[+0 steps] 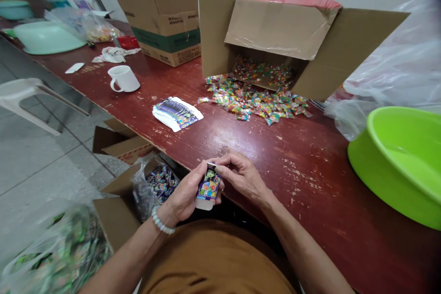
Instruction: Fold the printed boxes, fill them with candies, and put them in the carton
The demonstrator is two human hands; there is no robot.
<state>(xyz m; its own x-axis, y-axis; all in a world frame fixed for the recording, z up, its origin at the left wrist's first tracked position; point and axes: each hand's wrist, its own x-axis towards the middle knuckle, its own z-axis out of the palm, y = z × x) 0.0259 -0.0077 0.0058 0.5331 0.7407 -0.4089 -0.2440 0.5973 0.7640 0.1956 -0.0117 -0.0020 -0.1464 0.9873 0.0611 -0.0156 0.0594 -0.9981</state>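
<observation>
Brown cloth rounds out at six o'clock. Toward twelve, the left hand wraps a slim, pale-flapped printed cardboard box; the right hand pinches its one-o'clock corner between thumb and finger. From it, crinkly clear packets lie at one, a smooth green basin at three.

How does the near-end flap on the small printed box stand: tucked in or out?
Out: the pale flap extends beyond the printed face of the small box in the left hand.
</observation>
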